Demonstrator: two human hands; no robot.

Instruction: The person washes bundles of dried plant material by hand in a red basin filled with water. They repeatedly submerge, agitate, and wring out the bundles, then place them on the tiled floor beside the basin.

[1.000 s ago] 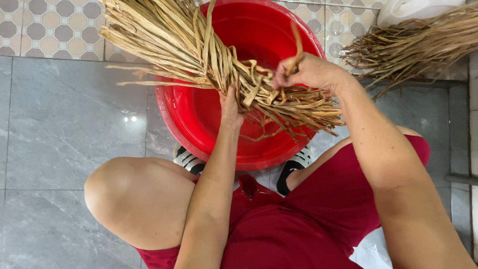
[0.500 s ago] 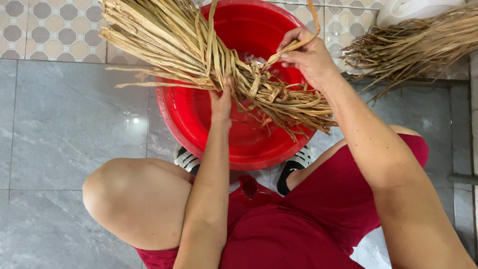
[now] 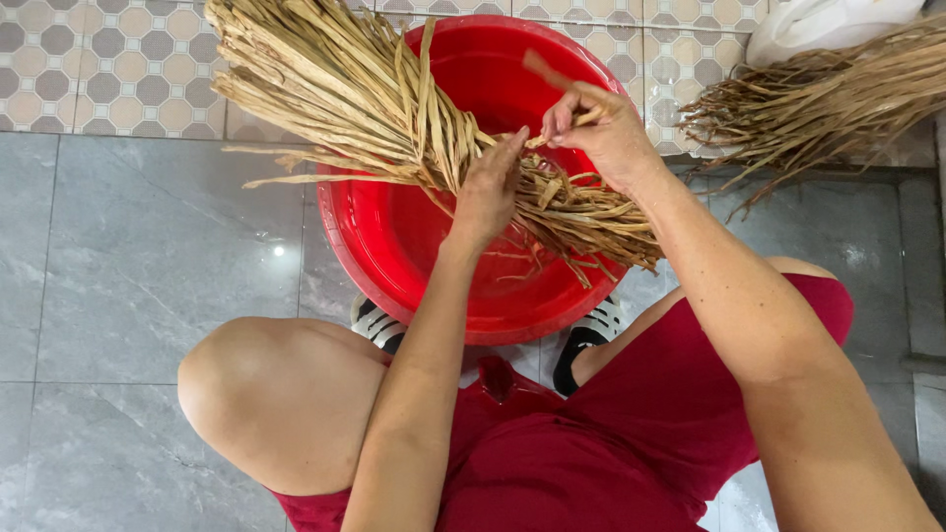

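Over the red basin, a bundle of dried straw-coloured leaf strips lies slantwise, its loose fanned end reaching up to the far left over the patterned tiles and its narrower end pointing right, past the basin's rim. Strips this dry look light and springy along their length but brittle at kinks, so they likely snap or fray if bent sharply; the waist of the bundle, where the strips crowd together, seems the firmest place to hold. There the left hand closes around the bundle from the near side, fingers wrapped in among the strips. Just right of it, the right hand pinches one strip between thumb and fingertips, the other fingers curled. Farther right, a second, darker bundle rests on the floor beside a white bag. Grey floor tiles lie left of the basin; the knees and the basin rim hem in the near side.
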